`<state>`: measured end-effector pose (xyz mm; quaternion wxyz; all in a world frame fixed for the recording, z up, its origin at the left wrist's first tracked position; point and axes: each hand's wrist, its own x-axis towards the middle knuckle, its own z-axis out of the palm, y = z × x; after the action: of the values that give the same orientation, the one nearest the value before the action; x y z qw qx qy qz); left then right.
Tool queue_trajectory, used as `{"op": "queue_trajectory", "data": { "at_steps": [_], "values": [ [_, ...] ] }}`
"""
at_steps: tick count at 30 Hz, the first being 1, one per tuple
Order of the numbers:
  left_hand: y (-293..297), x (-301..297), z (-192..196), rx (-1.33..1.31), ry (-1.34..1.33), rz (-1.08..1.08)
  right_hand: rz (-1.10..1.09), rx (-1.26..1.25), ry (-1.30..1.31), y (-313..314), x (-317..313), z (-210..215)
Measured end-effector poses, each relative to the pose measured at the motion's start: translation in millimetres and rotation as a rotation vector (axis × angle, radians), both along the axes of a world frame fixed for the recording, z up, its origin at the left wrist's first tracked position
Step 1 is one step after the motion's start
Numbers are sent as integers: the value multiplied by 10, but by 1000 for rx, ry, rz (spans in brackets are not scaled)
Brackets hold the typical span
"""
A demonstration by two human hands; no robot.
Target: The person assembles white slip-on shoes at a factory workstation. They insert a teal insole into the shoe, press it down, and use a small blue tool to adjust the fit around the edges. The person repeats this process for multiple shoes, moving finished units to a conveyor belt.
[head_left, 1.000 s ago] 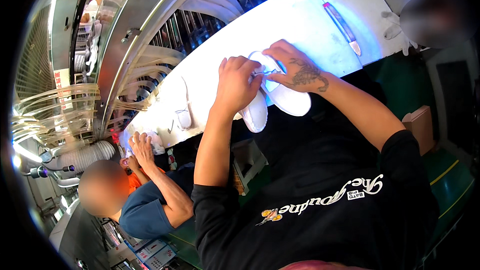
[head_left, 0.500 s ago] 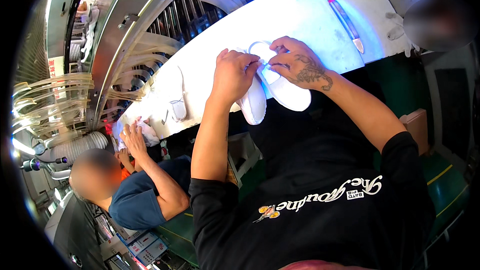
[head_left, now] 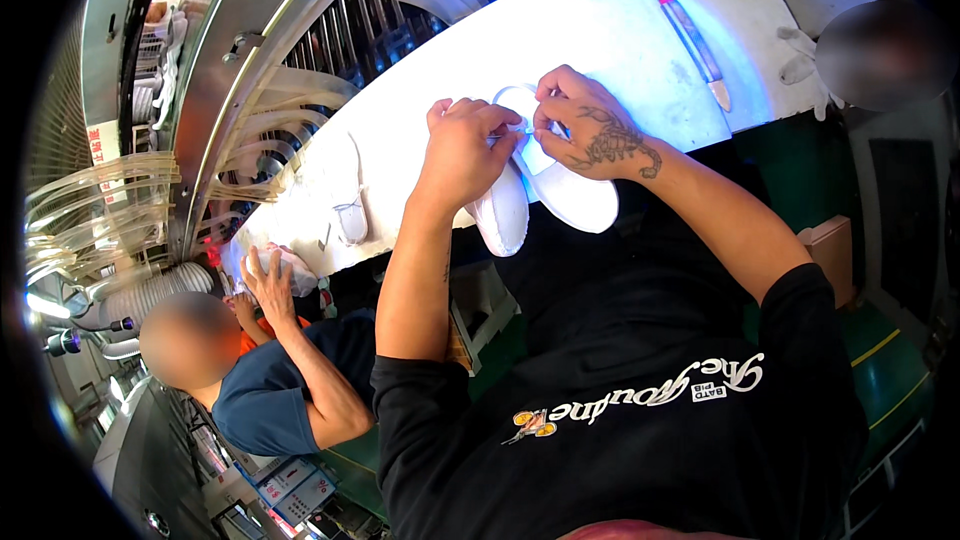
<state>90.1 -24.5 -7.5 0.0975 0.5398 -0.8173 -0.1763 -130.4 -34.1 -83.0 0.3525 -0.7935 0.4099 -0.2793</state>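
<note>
My left hand (head_left: 465,145) pinches lace end over white shoes (head_left: 560,190) at near edge of white bench (head_left: 620,30); right hand (head_left: 590,130) closed on lace too. Lacing step, I judge. Next: thread eyelet, pull snug, keep pair steady.

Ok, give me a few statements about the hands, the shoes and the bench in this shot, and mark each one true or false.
1. Both hands meet over a pair of white shoes. True: the left hand and right hand are together on top of them.
2. The shoes lie on the floor. False: they rest at the near edge of the white bench.
3. A long tool with a pink handle lies on the bench to the right. True.
4. The right hand grips that tool. False: the tool lies apart, untouched.
5. Another white shoe lies further left on the bench. True.
</note>
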Motion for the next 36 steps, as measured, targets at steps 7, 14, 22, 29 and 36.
{"op": "queue_trajectory", "data": {
  "at_steps": [7, 14, 22, 29, 36],
  "values": [
    [10, 48, -23, -39, -2, -56, 2, -4, -5, -4, 7, 5],
    [-7, 59, -13, -14, -9, -89, 10, -107, -33, -6, 5, -45],
    [-7, 32, 5, 5, -22, -81, 10, -100, -19, -8, 18, -73],
    [-11, 14, 21, 42, -118, -95, 34, -117, -62, -1, -10, -88],
    [-33, 8, 61, 105, -130, -117, 89, -20, -24, -32, -22, -37]
  ]
}}
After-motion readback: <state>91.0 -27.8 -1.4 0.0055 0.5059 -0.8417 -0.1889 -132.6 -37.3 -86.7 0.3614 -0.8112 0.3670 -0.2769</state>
